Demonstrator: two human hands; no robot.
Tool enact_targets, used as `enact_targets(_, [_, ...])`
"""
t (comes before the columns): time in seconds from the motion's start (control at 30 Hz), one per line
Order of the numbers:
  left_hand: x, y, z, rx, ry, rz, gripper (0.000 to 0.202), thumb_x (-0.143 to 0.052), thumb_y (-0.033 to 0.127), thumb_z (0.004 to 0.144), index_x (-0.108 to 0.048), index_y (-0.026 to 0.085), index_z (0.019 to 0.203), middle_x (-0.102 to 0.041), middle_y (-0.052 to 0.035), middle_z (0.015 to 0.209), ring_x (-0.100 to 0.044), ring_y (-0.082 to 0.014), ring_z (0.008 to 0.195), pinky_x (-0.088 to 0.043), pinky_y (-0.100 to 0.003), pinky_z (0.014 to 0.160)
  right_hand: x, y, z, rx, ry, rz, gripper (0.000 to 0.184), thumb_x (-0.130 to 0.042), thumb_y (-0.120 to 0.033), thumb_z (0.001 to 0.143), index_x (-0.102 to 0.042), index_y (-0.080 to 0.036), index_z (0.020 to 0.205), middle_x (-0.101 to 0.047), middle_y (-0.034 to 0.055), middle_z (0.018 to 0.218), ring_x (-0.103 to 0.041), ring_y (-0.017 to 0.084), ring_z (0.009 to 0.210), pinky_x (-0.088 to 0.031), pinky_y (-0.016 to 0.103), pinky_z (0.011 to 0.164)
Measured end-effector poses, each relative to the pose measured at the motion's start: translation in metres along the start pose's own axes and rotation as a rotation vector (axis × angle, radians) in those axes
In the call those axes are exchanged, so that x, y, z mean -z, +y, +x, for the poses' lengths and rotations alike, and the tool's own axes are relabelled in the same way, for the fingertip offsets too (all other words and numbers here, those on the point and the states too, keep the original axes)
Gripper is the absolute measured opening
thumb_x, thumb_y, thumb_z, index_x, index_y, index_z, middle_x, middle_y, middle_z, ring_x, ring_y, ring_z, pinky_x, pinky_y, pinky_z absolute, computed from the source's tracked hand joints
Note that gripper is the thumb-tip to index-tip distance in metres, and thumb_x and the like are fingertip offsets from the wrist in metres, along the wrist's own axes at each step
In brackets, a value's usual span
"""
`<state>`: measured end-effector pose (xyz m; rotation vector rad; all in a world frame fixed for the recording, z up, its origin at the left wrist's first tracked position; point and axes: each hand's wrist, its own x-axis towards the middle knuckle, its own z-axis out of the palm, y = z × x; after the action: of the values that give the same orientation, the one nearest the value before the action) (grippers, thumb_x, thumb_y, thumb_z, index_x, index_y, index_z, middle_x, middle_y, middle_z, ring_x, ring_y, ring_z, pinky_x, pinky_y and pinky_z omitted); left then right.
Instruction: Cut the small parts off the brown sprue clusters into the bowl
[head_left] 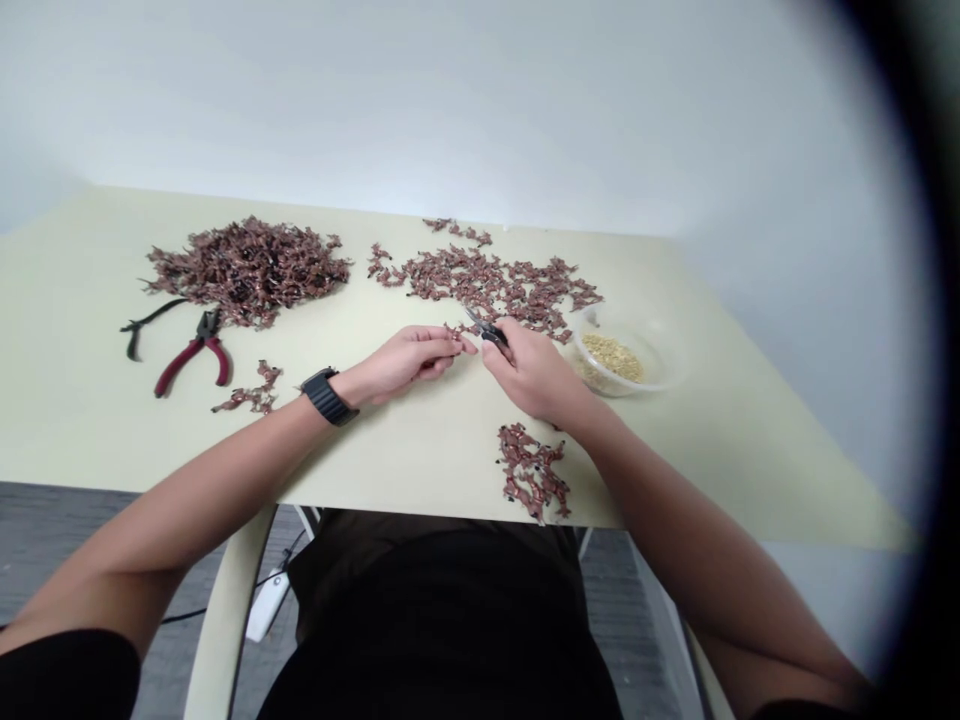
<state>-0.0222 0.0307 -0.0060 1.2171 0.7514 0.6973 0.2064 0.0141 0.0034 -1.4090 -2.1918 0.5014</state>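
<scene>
My left hand [416, 362], with a black watch on its wrist, pinches a small brown figure [454, 331] that looks like a little animal. Fingers partly cover it. My right hand [541, 372] is closed around dark-handled nippers [491, 332], whose slim metal tips point up and left, close to the figure. Whether the tips touch it I cannot make out. Beyond both hands lies a loose spread of similar brown figures [517, 292]. A smaller cluster of brown figures [531, 470] rests by the table's front edge, below my right wrist.
A big heap of brown pieces [251, 265] fills the back left. Red-handled pliers [174, 372] and a black-handled tool [135, 325] lie before it, near several brown figures [251, 392]. A clear plastic bowl [664, 386] holding yellow bits [615, 357] stands right of my right hand.
</scene>
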Motion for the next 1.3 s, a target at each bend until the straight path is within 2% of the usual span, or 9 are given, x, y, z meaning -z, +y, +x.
enact_targets(0.1, [0.014,0.009,-0.001,0.103,-0.096,0.047,0.022,-0.064,0.027,0.097,-0.077,0.010,0.102,-0.029,0.0056,0.063,-0.025,-0.0087,0.052,-0.023,-0.022,0.047,0.008,0.003,0.001,0.053,-0.031,-0.093,0.031,-0.050,-0.051,0.103,-0.051,-0.022,0.092,-0.061,0.0043,0.078,-0.053,0.021,0.070,-0.032,0.034,0.065])
enact_targets(0.23, [0.032,0.015,-0.002,0.287,-0.281,0.035,0.027,-0.062,0.028,0.093,-0.079,0.010,0.102,-0.026,0.0047,0.063,-0.021,-0.0112,0.051,-0.022,-0.025,0.042,0.016,0.002,0.000,0.059,-0.077,-0.135,0.030,-0.047,-0.050,0.105,-0.052,-0.022,0.094,-0.062,0.0052,0.079,-0.054,0.021,0.069,-0.032,0.034,0.063])
enact_targets(0.33, [0.039,0.014,-0.001,0.351,-0.353,0.008,0.029,-0.061,0.029,0.092,-0.080,0.009,0.101,-0.023,0.0048,0.062,-0.020,-0.0117,0.050,-0.024,-0.025,0.040,0.017,-0.003,-0.002,0.055,-0.097,-0.111,0.031,-0.039,-0.046,0.108,-0.049,-0.023,0.091,-0.062,0.0063,0.080,-0.055,0.022,0.071,-0.032,0.034,0.063])
enact_targets(0.43, [0.040,0.014,-0.001,0.365,-0.361,0.001,0.029,-0.063,0.030,0.091,-0.081,0.009,0.101,-0.023,0.0043,0.062,-0.021,-0.0111,0.050,-0.026,-0.023,0.040,0.014,-0.008,-0.004,0.082,-0.109,-0.083,0.032,-0.037,-0.046,0.109,-0.047,-0.023,0.090,-0.061,0.0054,0.079,-0.054,0.021,0.070,-0.032,0.035,0.064])
enact_targets(0.57, [0.040,0.017,-0.003,0.352,-0.352,0.042,0.026,-0.070,0.031,0.088,-0.082,0.012,0.102,-0.028,0.0036,0.060,-0.023,-0.0109,0.049,-0.025,-0.023,0.039,0.012,-0.007,-0.004,0.147,-0.141,-0.088,0.032,-0.049,-0.051,0.105,-0.050,-0.023,0.090,-0.059,0.0033,0.078,-0.052,0.019,0.068,-0.033,0.034,0.063])
enact_targets(0.8, [0.049,0.016,-0.002,0.423,-0.428,0.037,0.032,-0.065,0.034,0.090,-0.083,0.011,0.104,-0.019,0.0064,0.056,-0.014,-0.0109,0.047,-0.021,-0.025,0.037,0.018,-0.004,-0.005,0.262,-0.158,-0.096,0.023,-0.061,-0.043,0.097,-0.063,-0.020,0.097,-0.060,0.0017,0.078,-0.052,0.017,0.069,-0.035,0.032,0.066])
enact_targets(1.03, [0.049,0.017,-0.002,0.483,-0.399,0.055,0.028,-0.070,0.035,0.082,-0.084,0.013,0.093,-0.022,0.0054,0.051,-0.015,-0.0106,0.042,-0.023,-0.024,0.032,0.015,-0.005,-0.007,0.321,-0.194,-0.091,0.025,-0.063,-0.043,0.095,-0.068,-0.019,0.100,-0.061,0.0027,0.078,-0.054,0.018,0.071,-0.038,0.031,0.068])
enact_targets(1.23, [0.049,0.016,-0.001,0.457,-0.465,0.066,0.030,-0.066,0.035,0.087,-0.084,0.014,0.096,-0.023,0.0047,0.051,-0.016,-0.0116,0.042,-0.023,-0.025,0.033,0.014,-0.004,-0.007,0.314,-0.192,-0.101,0.028,-0.063,-0.045,0.095,-0.068,-0.019,0.103,-0.063,0.0037,0.080,-0.056,0.019,0.073,-0.039,0.031,0.070])
enact_targets(1.3, [0.048,0.016,-0.002,0.471,-0.421,0.080,0.028,-0.069,0.035,0.084,-0.084,0.014,0.092,-0.024,0.0043,0.050,-0.018,-0.0117,0.040,-0.023,-0.026,0.032,0.014,-0.004,-0.007,0.312,-0.193,-0.104,0.029,-0.062,-0.045,0.096,-0.069,-0.019,0.104,-0.064,0.0040,0.081,-0.056,0.019,0.074,-0.040,0.031,0.070])
